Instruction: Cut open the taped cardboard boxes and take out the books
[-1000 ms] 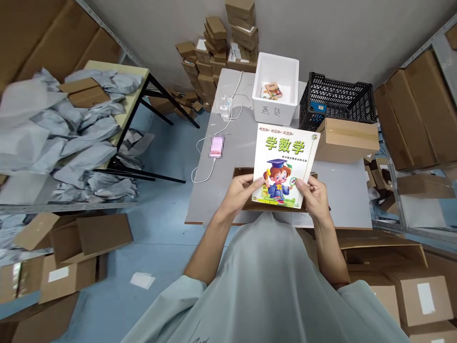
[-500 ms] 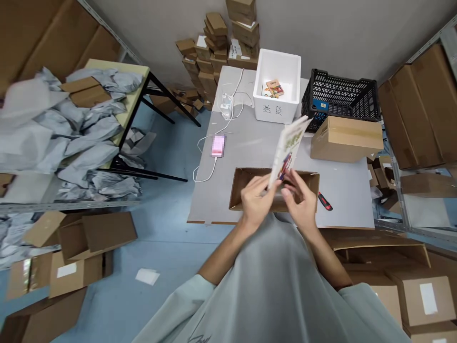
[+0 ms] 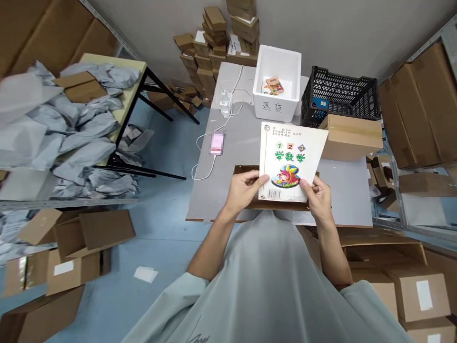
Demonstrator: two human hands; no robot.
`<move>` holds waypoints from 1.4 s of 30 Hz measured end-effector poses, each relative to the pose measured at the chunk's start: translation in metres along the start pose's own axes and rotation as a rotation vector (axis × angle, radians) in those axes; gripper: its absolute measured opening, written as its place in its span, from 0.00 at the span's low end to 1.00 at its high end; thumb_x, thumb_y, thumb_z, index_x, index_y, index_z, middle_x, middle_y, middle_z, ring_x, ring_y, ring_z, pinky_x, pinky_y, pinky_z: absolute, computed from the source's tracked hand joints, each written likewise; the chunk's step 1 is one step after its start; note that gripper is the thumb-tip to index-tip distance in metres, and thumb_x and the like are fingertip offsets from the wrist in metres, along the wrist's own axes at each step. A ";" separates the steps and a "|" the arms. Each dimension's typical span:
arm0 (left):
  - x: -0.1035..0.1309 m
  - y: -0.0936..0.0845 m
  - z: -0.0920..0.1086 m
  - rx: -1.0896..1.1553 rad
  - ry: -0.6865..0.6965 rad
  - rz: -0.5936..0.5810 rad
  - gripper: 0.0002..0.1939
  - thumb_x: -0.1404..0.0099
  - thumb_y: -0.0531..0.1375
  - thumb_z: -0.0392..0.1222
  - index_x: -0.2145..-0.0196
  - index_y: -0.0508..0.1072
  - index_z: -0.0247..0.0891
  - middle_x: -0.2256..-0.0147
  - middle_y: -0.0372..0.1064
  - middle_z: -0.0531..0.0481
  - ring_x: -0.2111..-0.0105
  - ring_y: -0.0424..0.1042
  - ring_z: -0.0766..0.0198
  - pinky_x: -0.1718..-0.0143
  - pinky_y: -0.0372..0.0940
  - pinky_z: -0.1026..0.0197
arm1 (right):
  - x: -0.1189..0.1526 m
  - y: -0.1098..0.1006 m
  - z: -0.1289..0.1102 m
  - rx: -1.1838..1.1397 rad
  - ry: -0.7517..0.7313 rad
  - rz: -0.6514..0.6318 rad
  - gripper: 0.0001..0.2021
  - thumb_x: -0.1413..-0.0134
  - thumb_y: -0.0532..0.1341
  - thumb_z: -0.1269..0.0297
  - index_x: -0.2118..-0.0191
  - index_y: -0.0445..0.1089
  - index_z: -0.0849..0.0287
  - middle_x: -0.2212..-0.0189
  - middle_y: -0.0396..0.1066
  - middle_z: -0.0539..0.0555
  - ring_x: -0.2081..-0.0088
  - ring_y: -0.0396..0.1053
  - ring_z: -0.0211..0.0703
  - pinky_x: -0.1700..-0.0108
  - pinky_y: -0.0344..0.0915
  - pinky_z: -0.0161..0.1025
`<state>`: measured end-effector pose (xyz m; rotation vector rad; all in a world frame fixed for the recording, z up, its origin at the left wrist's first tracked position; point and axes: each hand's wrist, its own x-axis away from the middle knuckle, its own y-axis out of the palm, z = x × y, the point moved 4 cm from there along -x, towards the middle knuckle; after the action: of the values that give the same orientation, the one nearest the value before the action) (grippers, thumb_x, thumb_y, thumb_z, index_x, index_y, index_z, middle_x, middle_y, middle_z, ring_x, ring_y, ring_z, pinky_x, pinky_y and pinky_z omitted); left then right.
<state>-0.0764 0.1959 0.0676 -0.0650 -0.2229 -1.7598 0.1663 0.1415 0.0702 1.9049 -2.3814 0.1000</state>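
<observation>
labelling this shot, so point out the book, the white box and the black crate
book (image 3: 290,163), head view: middle of the barcoded cover
white box (image 3: 272,114), head view: near wall
black crate (image 3: 344,76), head view: far rim

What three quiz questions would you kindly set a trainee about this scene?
1. How many hands hold the thin white paper book?
2. True or false: in the picture, the white rectangular foam box stands left of the black plastic mesh crate.
3. Which shows on the book's visible cover: (a) a barcode, (b) a train, (c) a map?

Key: 1. Two, the left hand and the right hand. 2. True. 3. a.
</observation>
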 end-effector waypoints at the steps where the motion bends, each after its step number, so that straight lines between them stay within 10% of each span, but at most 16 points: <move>1: 0.001 0.002 0.000 0.006 -0.003 0.021 0.29 0.35 0.76 0.69 0.58 0.91 0.37 0.58 0.89 0.41 0.58 0.86 0.45 0.55 0.82 0.48 | -0.003 0.002 0.003 0.001 -0.001 -0.002 0.25 0.36 0.75 0.39 0.48 0.86 0.55 0.56 0.89 0.58 0.59 0.87 0.53 0.60 0.85 0.46; 9: 0.020 0.025 0.016 -0.341 0.447 0.309 0.15 0.21 0.68 0.55 0.54 0.91 0.44 0.55 0.88 0.45 0.56 0.84 0.53 0.49 0.78 0.49 | 0.007 0.027 -0.016 0.139 -0.235 0.111 0.29 0.31 0.73 0.45 0.31 0.79 0.49 0.30 0.78 0.60 0.33 0.80 0.58 0.31 0.79 0.56; 14: 0.040 0.063 0.013 -0.471 0.686 0.075 0.16 0.20 0.66 0.44 0.38 0.85 0.45 0.40 0.84 0.40 0.45 0.83 0.52 0.43 0.79 0.47 | 0.018 0.041 -0.022 0.114 -0.159 0.133 0.23 0.38 0.77 0.43 0.46 0.86 0.52 0.50 0.88 0.57 0.49 0.87 0.55 0.45 0.85 0.48; 16: 0.039 0.059 0.010 -0.489 0.668 0.017 0.19 0.20 0.67 0.45 0.36 0.83 0.46 0.36 0.81 0.39 0.41 0.82 0.50 0.40 0.78 0.44 | 0.012 0.031 -0.020 0.086 -0.113 0.188 0.21 0.36 0.75 0.41 0.51 0.86 0.54 0.56 0.89 0.55 0.57 0.87 0.53 0.53 0.86 0.46; 20: 0.016 0.010 0.005 -0.394 0.371 0.253 0.28 0.27 0.73 0.59 0.37 0.84 0.43 0.39 0.82 0.37 0.47 0.83 0.49 0.46 0.79 0.47 | -0.003 0.012 -0.012 -0.023 0.026 0.040 0.25 0.40 0.77 0.37 0.50 0.86 0.54 0.56 0.90 0.56 0.63 0.87 0.54 0.61 0.86 0.48; 26: -0.007 -0.002 -0.008 0.106 -0.043 -0.021 0.32 0.41 0.79 0.69 0.55 0.89 0.36 0.57 0.88 0.39 0.58 0.85 0.46 0.55 0.82 0.48 | -0.010 0.012 0.003 -0.099 0.099 -0.056 0.29 0.44 0.79 0.37 0.48 0.86 0.55 0.57 0.90 0.57 0.62 0.88 0.56 0.58 0.89 0.53; 35: 0.006 0.023 0.005 -0.247 0.340 0.307 0.21 0.23 0.68 0.62 0.54 0.90 0.42 0.54 0.86 0.44 0.53 0.83 0.52 0.48 0.79 0.52 | -0.006 0.031 -0.008 0.121 -0.223 0.133 0.32 0.32 0.72 0.40 0.30 0.77 0.51 0.30 0.78 0.62 0.29 0.76 0.59 0.26 0.74 0.59; 42: 0.007 0.048 0.002 -0.493 0.567 -0.027 0.18 0.19 0.65 0.51 0.37 0.85 0.48 0.35 0.80 0.39 0.38 0.79 0.48 0.37 0.77 0.42 | -0.008 0.029 -0.009 0.089 -0.124 0.181 0.24 0.32 0.72 0.39 0.50 0.84 0.55 0.52 0.89 0.60 0.51 0.87 0.56 0.47 0.85 0.48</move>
<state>-0.0312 0.1810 0.0763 0.0830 0.6240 -1.7514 0.1395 0.1562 0.0781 1.7758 -2.6719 0.1046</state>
